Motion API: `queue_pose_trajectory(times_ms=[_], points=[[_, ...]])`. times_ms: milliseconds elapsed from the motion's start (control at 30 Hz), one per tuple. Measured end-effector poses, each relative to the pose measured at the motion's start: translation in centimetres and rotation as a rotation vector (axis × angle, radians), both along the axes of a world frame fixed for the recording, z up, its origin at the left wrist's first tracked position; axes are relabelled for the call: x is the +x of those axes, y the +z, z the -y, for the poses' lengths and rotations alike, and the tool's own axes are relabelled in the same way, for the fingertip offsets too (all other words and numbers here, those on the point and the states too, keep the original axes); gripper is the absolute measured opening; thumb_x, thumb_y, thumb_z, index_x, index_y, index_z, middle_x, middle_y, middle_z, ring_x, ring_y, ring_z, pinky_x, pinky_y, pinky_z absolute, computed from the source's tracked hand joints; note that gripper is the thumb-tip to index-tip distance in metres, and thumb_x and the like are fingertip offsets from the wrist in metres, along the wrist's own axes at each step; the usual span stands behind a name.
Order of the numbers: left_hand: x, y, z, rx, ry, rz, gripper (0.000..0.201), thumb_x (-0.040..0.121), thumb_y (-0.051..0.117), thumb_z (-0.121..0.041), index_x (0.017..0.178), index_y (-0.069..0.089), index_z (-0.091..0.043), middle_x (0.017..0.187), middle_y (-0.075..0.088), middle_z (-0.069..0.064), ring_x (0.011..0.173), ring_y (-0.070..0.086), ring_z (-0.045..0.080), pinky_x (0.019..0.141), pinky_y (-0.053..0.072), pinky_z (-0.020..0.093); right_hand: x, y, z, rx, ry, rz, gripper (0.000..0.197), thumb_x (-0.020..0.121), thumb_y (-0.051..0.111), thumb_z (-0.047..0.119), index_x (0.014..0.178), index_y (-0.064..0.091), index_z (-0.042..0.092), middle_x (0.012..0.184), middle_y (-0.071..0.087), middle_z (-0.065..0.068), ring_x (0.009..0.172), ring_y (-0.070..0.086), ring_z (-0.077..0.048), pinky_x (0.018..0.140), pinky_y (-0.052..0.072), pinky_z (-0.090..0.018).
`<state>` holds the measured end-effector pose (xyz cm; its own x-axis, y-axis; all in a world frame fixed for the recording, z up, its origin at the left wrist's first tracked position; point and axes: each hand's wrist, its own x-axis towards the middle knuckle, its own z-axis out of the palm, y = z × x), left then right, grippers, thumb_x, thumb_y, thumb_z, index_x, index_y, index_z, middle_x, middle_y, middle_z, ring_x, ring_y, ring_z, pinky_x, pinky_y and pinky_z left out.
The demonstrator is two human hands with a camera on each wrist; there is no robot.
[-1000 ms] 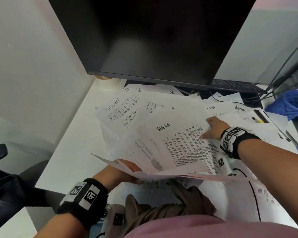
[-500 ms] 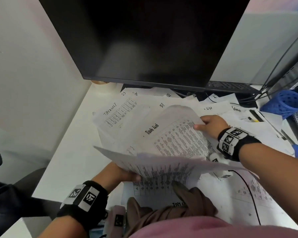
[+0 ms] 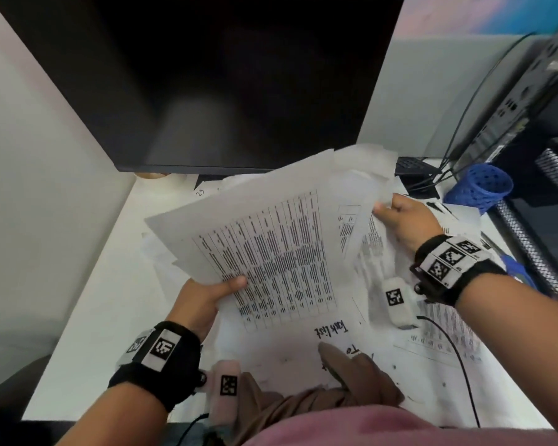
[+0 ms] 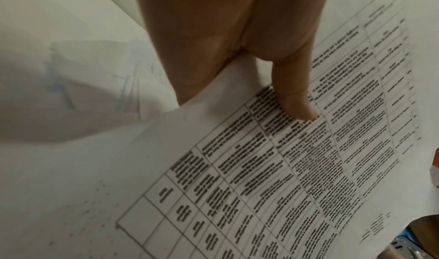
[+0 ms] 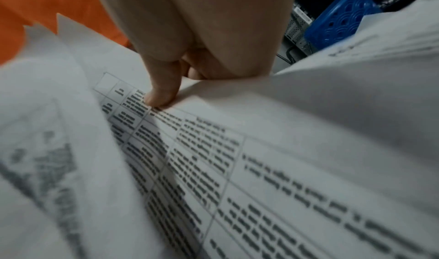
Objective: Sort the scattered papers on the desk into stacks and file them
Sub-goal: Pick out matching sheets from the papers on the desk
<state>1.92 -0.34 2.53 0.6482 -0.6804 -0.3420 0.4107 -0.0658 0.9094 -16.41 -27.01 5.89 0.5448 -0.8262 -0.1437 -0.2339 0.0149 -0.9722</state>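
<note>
Papers point(image 3: 271, 249), a fanned sheaf of printed tables, are held raised above a white desk point(image 3: 87, 333) at the centre of the head view, below a dark monitor point(image 3: 226, 78) at 12 o'clock. The left hand point(image 3: 203, 300) reaches in from 7 o'clock and grips the sheaf's near-left edge, thumb laid flat on the top sheet and fingers hidden beneath; the left wrist view shows that thumb point(image 4: 294, 101) pressed on a table cell with the palm wrapped under the paper's edge. The right hand point(image 3: 403, 220) comes in from 4 o'clock, forearm angled across the desk, and pinches the sheaf's far-right edge; in the right wrist view its thumb point(image 5: 161, 94) bears down on the printed grid while curled fingers close behind the sheets. A sheet headed "Task list" point(image 3: 331, 326) in handwriting sits at the bottom of the held fan, near 6 o'clock. More loose sheets point(image 3: 445, 342) lie flat on the desk under and to the right of the held ones, crossed by a thin black cable point(image 3: 458, 355). A blue perforated cup point(image 3: 484, 191) stands at 2 o'clock beside a black mesh rack point(image 3: 548, 201). Both wrists wear black bands with square coded markers.
</note>
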Motion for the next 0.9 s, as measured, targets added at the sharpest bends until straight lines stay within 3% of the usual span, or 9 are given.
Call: queue_pose_trajectory(times_ms=[167,233,300,400,467,533,633,767,900], points=[[-0.6,2.0,2.9,-0.011,0.064,0.108,0.050,0.071,0.077,-0.004,0.119,0.063,-0.005,0.096,0.075,-0.003,0.089,0.071,0.009,0.081,0.058,0.030,0.4,1.1,-0.5,0.151,-0.023,0.157,0.023,0.078,0.066,0.005,0.095,0.073,0.017,0.103,0.071,-0.012,0.101,0.065,-0.029,0.093,0.049,-0.042],[-0.8,3.3,4.1,-0.022,0.079,0.147,0.047,0.073,0.073,-0.008,0.119,0.063,-0.008,0.097,0.073,-0.008,0.085,0.070,0.004,0.085,0.056,0.031,0.6,2.2,-1.4,0.193,-0.106,0.166,0.024,0.082,0.062,0.024,0.101,0.071,0.012,0.108,0.069,-0.016,0.105,0.062,-0.035,0.097,0.044,-0.046],[-1.0,4.6,5.1,-0.065,0.086,0.160,0.053,0.068,0.075,-0.018,0.120,0.063,-0.015,0.107,0.072,-0.007,0.099,0.068,0.008,0.096,0.050,0.036,0.4,3.5,-2.6,0.148,-0.194,0.089,0.059,0.092,0.043,0.055,0.114,0.063,0.004,0.122,0.060,-0.021,0.117,0.053,-0.037,0.102,0.040,-0.044],[-1.3,6.2,6.3,-0.155,0.134,0.211,0.060,0.073,0.077,-0.019,0.129,0.057,-0.014,0.123,0.067,-0.002,0.116,0.061,0.015,0.104,0.044,0.042,-0.1,4.6,-3.8,0.008,-0.154,0.113,0.073,0.096,0.008,0.055,0.136,0.040,0.002,0.133,0.049,-0.021,0.123,0.046,-0.030,0.096,0.036,-0.039],[-1.6,7.1,6.8,-0.214,0.177,0.257,0.061,0.076,0.074,-0.012,0.133,0.052,-0.011,0.128,0.064,0.002,0.118,0.060,0.015,0.104,0.046,0.038,-0.3,5.5,-4.5,-0.133,-0.125,0.168,0.037,0.100,0.035,0.039,0.125,0.048,0.015,0.117,0.062,0.002,0.107,0.059,-0.005,0.089,0.046,-0.028],[-2.0,8.0,7.1,-0.237,0.166,0.337,0.062,0.077,0.071,-0.005,0.135,0.048,-0.005,0.130,0.062,0.007,0.117,0.061,0.015,0.099,0.050,0.032,-0.9,5.1,-4.0,-0.217,-0.104,0.169,0.029,0.092,0.056,0.018,0.119,0.046,0.022,0.115,0.061,0.011,0.107,0.059,0.000,0.095,0.047,-0.028],[-2.7,9.0,7.3,-0.219,0.094,0.416,0.057,0.070,0.078,-0.008,0.123,0.059,-0.009,0.118,0.069,0.005,0.110,0.065,0.019,0.096,0.052,0.045,-1.7,5.3,-4.1,-0.364,-0.128,0.171,0.032,0.092,0.053,0.008,0.112,0.046,0.033,0.111,0.059,0.019,0.109,0.055,0.001,0.099,0.044,-0.026],[-3.4,8.9,7.1,-0.125,0.020,0.537,0.038,0.063,0.083,-0.021,0.097,0.070,-0.030,0.103,0.074,-0.007,0.101,0.068,0.013,0.093,0.052,0.047,-2.6,4.9,-4.7,-0.323,-0.057,0.167,0.041,0.090,0.057,0.008,0.126,0.046,0.024,0.120,0.060,0.010,0.115,0.055,-0.003,0.103,0.043,-0.032],[-3.7,9.2,7.1,-0.138,-0.032,0.551,0.035,0.062,0.081,-0.019,0.093,0.068,-0.031,0.088,0.073,-0.022,0.090,0.068,-0.002,0.081,0.054,0.020,-3.3,4.5,-4.7,-0.268,-0.113,0.100,0.039,0.092,0.056,0.013,0.130,0.052,0.016,0.122,0.063,0.007,0.114,0.057,-0.008,0.101,0.046,-0.038]])
